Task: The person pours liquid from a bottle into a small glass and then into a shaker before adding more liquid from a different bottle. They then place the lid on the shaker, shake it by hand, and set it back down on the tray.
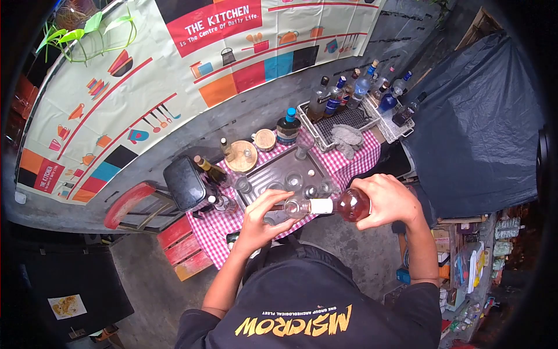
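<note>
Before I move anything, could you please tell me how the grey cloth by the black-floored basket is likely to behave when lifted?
The grey cloth will probably be floppy, as it lies bunched in soft folds. Being rumpled rather than round, it seems unlikely to roll. It might snag on the basket, whose edge it lies against.

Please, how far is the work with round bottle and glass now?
Done: the round bottle is tipped sideways, its white neck at the glass. In hand: bottle in the right hand, glass in the left hand; no clear stream. Left, it seems: reddish liquid in the bottle; I cannot tell if the tray's glasses are filled.
</note>
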Demonstrator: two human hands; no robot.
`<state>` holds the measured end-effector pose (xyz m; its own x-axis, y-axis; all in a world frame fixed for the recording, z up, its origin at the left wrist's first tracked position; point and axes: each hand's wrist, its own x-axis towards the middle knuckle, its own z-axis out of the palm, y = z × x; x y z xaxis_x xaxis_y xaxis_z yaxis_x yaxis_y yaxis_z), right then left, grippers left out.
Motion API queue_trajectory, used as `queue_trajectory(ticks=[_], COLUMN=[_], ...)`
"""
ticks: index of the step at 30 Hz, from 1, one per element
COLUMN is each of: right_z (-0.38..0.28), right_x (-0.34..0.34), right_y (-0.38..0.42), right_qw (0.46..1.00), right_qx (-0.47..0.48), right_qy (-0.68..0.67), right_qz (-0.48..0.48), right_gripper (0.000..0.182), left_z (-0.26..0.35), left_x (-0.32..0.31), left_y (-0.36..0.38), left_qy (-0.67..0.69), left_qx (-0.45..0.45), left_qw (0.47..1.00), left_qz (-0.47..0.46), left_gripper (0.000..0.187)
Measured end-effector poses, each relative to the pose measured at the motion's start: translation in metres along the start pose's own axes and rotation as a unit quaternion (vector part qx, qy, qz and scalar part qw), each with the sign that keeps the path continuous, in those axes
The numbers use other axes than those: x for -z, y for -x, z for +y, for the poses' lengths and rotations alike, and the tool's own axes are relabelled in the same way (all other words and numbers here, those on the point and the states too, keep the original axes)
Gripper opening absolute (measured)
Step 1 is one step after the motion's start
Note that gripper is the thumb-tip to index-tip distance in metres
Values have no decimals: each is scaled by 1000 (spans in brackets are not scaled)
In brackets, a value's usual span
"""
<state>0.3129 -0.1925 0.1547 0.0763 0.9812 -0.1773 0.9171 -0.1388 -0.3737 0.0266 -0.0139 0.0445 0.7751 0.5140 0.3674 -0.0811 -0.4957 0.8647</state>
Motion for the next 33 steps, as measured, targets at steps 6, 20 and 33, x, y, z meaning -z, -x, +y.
queue_trajectory(ticks=[6, 20, 33], right_z=[1, 1, 0], right_x=[-1, 2, 4], right_y=[0, -1, -4], right_qw=[1000, 1000, 1000], right_qx=[8, -2, 13], right_qy=[-6, -3, -6], right_qz=[5, -19, -14], right_gripper=[60, 60, 59], left_z=[-2, 0, 0], left_x=[1, 0, -2], left_y=[0, -1, -1], left_qy=[-8, 9, 24], left_qx=[-5, 5, 22], left_qw=[1000, 1000, 999], left_qz=[-3, -7, 11], left_gripper=[59, 59, 59])
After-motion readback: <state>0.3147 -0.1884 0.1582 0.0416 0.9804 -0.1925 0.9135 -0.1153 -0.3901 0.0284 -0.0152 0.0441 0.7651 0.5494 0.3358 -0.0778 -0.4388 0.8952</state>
